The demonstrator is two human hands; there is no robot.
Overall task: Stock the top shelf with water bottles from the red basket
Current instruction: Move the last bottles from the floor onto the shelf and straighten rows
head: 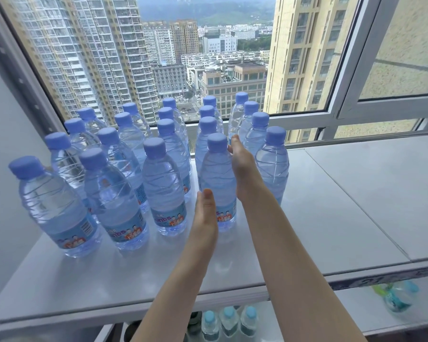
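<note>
Several clear water bottles with blue caps stand in rows on the white top shelf (307, 230), in front of the window. The front bottle of the fourth row (216, 174) stands between my hands. My left hand (205, 213) lies flat with straight fingers against its lower left side, by the label. My right hand (242, 164) lies edge-on along its right side, fingertips up near the neck, between it and the bottle at the far right (273, 164). Neither hand curls round the bottle as far as I can see. The red basket is out of view.
The shelf's right half is bare white surface up to the window sill (356, 139). A grey wall (5, 144) bounds the left end. Below the front edge, a lower shelf holds smaller bottles with light blue caps (229, 322) and a green-and-blue item (393, 299).
</note>
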